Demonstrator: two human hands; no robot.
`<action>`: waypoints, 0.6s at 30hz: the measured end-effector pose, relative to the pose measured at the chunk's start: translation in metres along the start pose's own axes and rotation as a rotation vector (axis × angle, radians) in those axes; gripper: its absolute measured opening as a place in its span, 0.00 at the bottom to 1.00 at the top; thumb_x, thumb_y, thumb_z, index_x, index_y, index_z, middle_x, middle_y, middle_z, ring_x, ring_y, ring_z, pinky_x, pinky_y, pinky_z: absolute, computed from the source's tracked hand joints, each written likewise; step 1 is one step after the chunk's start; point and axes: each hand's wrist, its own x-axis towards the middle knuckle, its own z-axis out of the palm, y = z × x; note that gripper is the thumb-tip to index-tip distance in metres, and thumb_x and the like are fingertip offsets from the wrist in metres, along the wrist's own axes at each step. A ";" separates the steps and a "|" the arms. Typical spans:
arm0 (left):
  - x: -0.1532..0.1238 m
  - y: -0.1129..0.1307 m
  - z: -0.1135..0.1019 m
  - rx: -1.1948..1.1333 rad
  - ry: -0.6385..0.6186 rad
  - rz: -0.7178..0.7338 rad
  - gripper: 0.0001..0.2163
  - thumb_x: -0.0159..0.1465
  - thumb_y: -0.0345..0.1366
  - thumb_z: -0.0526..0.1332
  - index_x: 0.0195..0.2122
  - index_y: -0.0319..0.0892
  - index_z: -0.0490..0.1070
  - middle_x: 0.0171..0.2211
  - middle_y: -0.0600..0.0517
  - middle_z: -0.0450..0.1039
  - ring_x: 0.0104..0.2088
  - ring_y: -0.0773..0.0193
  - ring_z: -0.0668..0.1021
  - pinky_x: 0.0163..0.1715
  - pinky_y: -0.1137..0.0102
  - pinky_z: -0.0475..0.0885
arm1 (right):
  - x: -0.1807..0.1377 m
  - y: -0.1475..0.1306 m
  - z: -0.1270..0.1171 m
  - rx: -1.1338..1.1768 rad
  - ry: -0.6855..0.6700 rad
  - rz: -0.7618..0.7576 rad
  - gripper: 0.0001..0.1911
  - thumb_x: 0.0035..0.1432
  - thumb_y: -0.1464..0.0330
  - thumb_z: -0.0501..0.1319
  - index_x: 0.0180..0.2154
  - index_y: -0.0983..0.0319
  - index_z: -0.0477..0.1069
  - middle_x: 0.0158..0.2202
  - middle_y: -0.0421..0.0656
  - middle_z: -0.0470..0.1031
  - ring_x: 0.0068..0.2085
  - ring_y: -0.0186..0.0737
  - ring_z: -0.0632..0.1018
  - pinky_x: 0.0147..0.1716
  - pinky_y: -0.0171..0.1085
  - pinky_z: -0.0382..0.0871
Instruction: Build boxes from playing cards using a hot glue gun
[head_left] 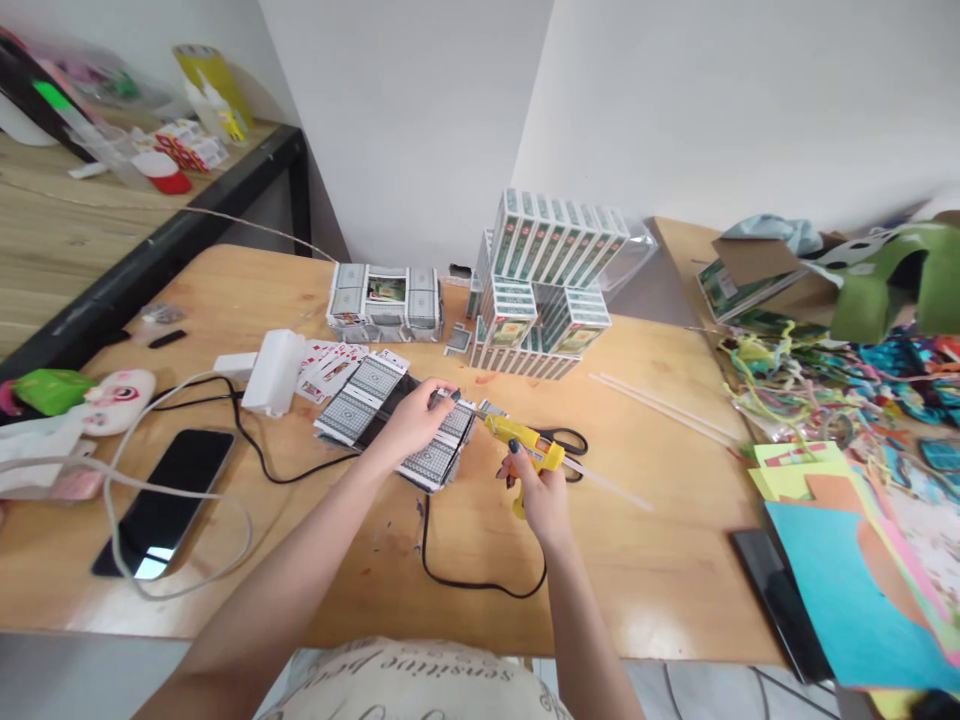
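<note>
My right hand (541,492) is wrapped round the grip of a yellow glue gun (525,440), its nozzle pointing left toward my left fingertips. A clear glue stick (611,485) sticks out of the gun's back. My left hand (420,420) reaches over a flat piece built of playing cards (352,410), patterned backs up, with a dark strip across its middle. Its fingers are pinched together near the nozzle; whatever they hold is too small to make out. Black-handled scissors (566,440) lie partly hidden behind the glue gun. Loose playing cards (330,368) lie beside the card piece.
Stacked card boxes (540,310) stand at the back, beside a card-covered box (386,303). Spare glue sticks (660,405) lie to the right. A phone (169,500), a white cable and a white block (274,372) are on the left. Coloured paper (840,570) covers the right edge.
</note>
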 end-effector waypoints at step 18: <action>0.001 -0.005 0.000 0.005 -0.010 0.028 0.15 0.60 0.40 0.55 0.46 0.42 0.69 0.25 0.55 0.69 0.24 0.66 0.69 0.26 0.73 0.62 | -0.007 0.003 -0.001 -0.028 0.004 0.013 0.19 0.56 0.54 0.57 0.24 0.62 0.67 0.19 0.40 0.70 0.23 0.35 0.70 0.23 0.33 0.64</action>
